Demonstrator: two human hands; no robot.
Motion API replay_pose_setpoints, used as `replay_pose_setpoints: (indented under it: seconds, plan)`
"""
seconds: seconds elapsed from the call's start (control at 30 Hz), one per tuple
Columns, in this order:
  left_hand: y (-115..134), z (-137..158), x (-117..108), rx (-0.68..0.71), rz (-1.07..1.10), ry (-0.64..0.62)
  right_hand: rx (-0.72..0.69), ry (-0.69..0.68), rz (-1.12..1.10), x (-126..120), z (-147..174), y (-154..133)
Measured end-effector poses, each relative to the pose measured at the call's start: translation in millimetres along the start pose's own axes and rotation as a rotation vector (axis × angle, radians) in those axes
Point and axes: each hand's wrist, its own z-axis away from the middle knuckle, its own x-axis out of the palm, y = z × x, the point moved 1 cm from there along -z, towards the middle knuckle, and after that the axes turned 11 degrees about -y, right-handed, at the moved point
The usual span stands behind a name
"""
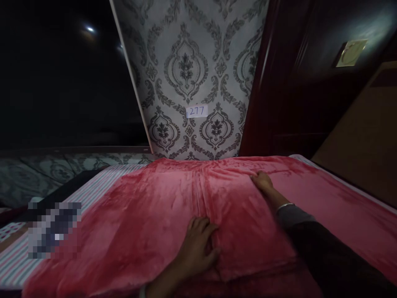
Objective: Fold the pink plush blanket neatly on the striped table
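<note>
A red plush blanket point(155, 211) is spread over a surface with a striped cover, with creases running through its middle. My left hand point(200, 244) rests palm down on the near middle part of the blanket, its fingers slightly bent and the thumb apart. Farther off and to the right, my right hand point(263, 182) has its fingers closed on the blanket's cloth, where small folds run left from the fingertips. Both hands touch only the blanket.
The striped cover point(102, 184) shows along the left, with a pixelated dark object point(57, 229) on it. Behind stand a large dark screen point(68, 82), a patterned wall point(186, 54) with a label point(197, 111) reading 277, and dark red panelling point(288, 95). A brown cardboard-like panel point(366, 136) borders the right.
</note>
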Motion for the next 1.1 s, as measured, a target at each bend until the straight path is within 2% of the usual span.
replay_pose_setpoints:
  seconds: [0.07,0.17,0.27,0.37,0.47,0.57,0.83,1.1]
  plan:
    - [-1,1,1,0.006,0.014,0.006,-0.096,0.014,0.049,-5,0,-15]
    - [-1,1,3,0.009,0.03,0.011,-0.325,-0.059,0.1,-3,-2,-50]
    - [0,1,3,0.013,0.038,0.009,-0.498,-0.169,0.124,13,-6,-88]
    - [2,0,1,-0.004,0.049,-0.009,-0.574,-0.247,0.138,33,-12,-117]
    - [4,1,-1,-0.014,0.061,-0.023,-0.601,-0.302,0.145,49,-17,-135]
    - [4,1,-2,-0.006,0.08,-0.02,-0.608,-0.337,0.155,55,-22,-142]
    - [6,0,-4,0.039,0.125,-0.028,-0.57,-0.33,0.209,37,-44,-152]
    - [-1,-1,7,0.041,0.112,0.013,-0.535,-0.407,0.257,71,-40,-162]
